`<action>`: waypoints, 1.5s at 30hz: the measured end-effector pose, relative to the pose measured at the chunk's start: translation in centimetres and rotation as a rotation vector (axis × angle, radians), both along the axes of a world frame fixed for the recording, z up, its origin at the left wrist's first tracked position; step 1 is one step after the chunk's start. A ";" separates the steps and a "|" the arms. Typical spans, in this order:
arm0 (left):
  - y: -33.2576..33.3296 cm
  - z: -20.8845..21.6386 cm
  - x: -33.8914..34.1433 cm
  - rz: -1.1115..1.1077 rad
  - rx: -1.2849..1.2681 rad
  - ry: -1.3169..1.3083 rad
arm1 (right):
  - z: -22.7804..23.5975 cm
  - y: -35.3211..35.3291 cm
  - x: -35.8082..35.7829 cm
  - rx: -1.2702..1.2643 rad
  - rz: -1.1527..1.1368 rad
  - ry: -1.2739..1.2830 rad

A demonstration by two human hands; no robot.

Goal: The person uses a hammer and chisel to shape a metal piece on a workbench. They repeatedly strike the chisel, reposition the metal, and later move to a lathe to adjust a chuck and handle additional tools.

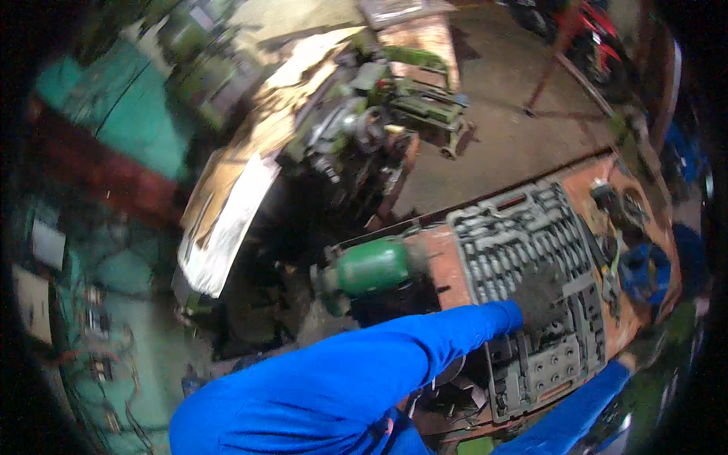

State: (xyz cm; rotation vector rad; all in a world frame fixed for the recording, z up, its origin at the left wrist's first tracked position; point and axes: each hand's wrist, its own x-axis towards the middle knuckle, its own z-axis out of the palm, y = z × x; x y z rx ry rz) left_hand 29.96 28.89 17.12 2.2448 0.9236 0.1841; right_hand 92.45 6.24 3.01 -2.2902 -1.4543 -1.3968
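Tool case (503,406) lies open, most sockets (485,267) seated; whether left hand (541,300) over it or right hand (629,360) by the worktop's (447,262) near edge grips anything cannot be told.

The tool case (485,214) lies on the table (447,264) under the left hand (541,299), the grinder (372,268) to that hand's left.

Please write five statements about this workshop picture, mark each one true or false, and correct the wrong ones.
1. The left hand is over the open tool case. True.
2. The person wears red. False: the sleeves are blue.
3. A green cylindrical machine is left of the case. True.
4. The upper right shows no vehicle. False: a red motorcycle stands there.
5. The right hand is right of the case. True.
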 end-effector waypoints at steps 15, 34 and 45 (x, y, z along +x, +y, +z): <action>-11.4 8.0 -58.1 0.808 -0.417 -0.854 | 17.2 -3.7 -70.5 1.067 0.665 2.119; 4.2 9.3 -68.4 0.213 0.055 0.119 | 22.1 4.1 -88.9 0.272 0.203 1.457; 14.3 14.7 -55.5 -0.070 -0.030 0.111 | 16.3 3.9 -86.1 0.563 0.025 1.618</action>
